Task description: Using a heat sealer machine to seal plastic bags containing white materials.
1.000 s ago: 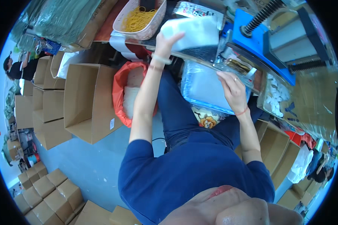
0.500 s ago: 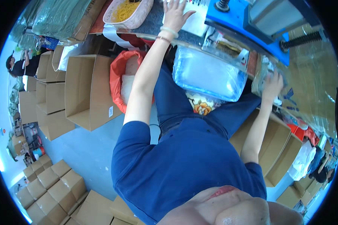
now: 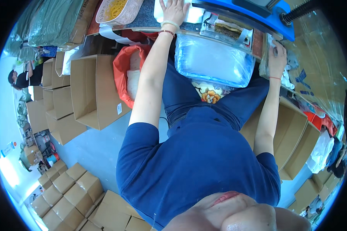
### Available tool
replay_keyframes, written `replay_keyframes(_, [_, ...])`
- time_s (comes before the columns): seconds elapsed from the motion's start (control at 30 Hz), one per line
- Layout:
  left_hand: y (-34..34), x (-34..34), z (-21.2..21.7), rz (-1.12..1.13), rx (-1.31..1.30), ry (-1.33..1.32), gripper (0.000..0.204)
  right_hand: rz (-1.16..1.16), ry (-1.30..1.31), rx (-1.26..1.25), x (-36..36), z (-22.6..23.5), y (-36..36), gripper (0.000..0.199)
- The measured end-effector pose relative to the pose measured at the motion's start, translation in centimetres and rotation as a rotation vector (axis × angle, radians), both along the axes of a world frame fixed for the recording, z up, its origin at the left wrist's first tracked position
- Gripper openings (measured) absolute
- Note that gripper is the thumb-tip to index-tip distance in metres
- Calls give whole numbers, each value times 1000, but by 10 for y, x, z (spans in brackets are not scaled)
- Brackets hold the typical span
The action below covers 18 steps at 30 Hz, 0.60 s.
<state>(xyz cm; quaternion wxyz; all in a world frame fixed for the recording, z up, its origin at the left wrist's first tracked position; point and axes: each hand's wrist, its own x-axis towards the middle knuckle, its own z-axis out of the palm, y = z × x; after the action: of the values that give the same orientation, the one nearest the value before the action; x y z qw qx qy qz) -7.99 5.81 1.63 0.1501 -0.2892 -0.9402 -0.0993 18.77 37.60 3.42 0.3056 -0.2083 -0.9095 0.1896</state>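
My left hand (image 3: pixel 174 13) lies flat, fingers spread, on a white sheet or flat pack (image 3: pixel 157 12) on the dark tabletop. Just right of it is a blue press-like machine (image 3: pixel 254 15) with a black threaded rod. My right hand (image 3: pixel 277 59) has its fingers curled down among crumpled clear and white plastic (image 3: pixel 292 58) at the table's right side; whatever is between its fingertips is too small to make out. In front of my lap, a blue-edged clear bag of flat film (image 3: pixel 214 59) is tucked under the table edge.
A pale basket of yellow rubber bands (image 3: pixel 121 11) stands at the back left. Left of my legs are an orange-red sack (image 3: pixel 123 73) and open cartons (image 3: pixel 92 92). Another open carton (image 3: pixel 293 134) is on the right. Stacked boxes (image 3: pixel 71 192) and another person (image 3: pixel 25 77) are farther left.
My left hand stays flat on the white sheet. My right hand has moved up and its fingers have curled more. The whole view has shifted slightly, with the machine appearing higher.
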Motion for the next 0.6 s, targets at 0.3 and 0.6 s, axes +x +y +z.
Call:
replay_keyframes(0.3, [-16,33,-1,-42,129,560,69,130,-70,322,-2,-1,8,25])
replay_keyframes(0.6, [-55,82,-31,-320,289,132,35,186,-407,169,6,16,10,29])
